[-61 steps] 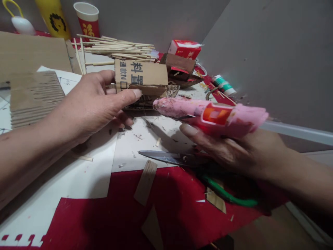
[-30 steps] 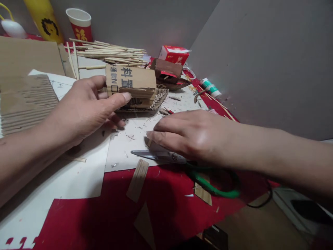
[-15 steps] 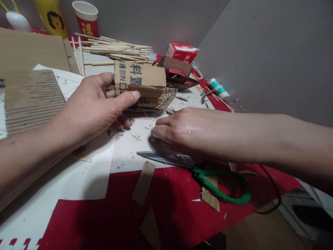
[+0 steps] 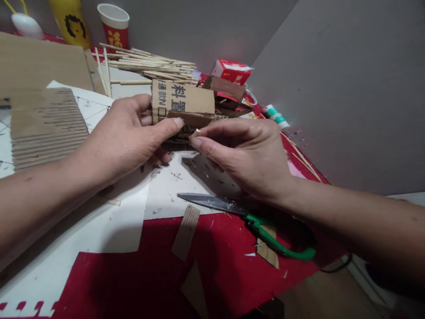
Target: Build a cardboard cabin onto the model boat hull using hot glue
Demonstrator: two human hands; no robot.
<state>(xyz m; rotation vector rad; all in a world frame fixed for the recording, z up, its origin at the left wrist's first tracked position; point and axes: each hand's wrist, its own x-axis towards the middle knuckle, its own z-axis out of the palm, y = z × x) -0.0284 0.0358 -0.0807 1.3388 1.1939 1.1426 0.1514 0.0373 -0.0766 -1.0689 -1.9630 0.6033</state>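
Observation:
My left hand is closed around the left end of a small cardboard model with printed characters on its roof and a curved, boat-like base. Its thumb presses on the near side of the model. Between thumb and forefinger, my right hand pinches a short pale piece of stick close to the model's near side. Whether the piece touches the model I cannot tell. Below the right hand lies a pair of scissors with green handles. Behind the model stands a second, darker cardboard model.
Several wooden sticks are piled at the back, beside a red paper cup and a yellow container. Corrugated cardboard lies at left. A red packet and a roll sit by the wall. Cardboard scraps lie in front.
My right hand has risen from the table near the scissors to the model's near side, now showing a short stick piece in its fingertips. The left hand keeps its hold on the model.

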